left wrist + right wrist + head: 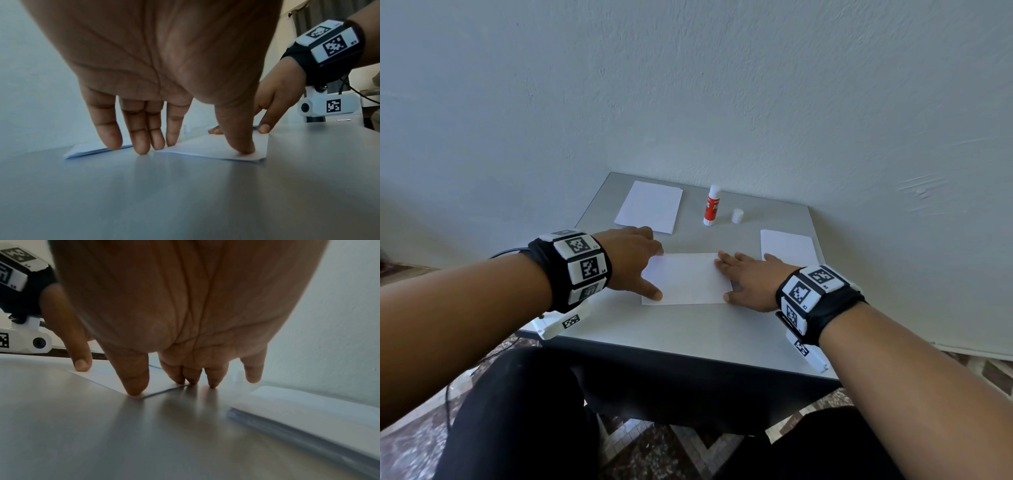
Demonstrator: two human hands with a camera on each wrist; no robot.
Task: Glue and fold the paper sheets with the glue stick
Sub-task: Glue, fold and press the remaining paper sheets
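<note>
Your left hand (631, 260) lies spread and flat-fingered at the left end of the folded sheet (685, 279), thumb planted on its near left corner, the fingertips at its far left edge, nothing grasped; your right hand (751, 282) mirrors it at the right end, fingers straight and pressing down, thumb at the near right corner, likewise holding nothing; between them the sheet lies flat in the middle of the grey table (688, 329), and the left wrist view shows doubled layers at its near corner, so I judge the fold made and the glue being pressed shut; the paper is light, thin and limp, apt to slide on the smooth top and to crease wherever you pinch it, so keep flat pressure on it and, when you lift it, take it by an edge or corner with thumb over and fingers under, mindful that fresh glue may seep and catch your fingertips; outward, a stack of sheets (649, 207) lies at the far left, another pile of paper (787, 246) just beyond your right hand; the glue stick (712, 205) stands upright and uncapped at the back, its cap (737, 216) just beside it; no containers are in view.
</note>
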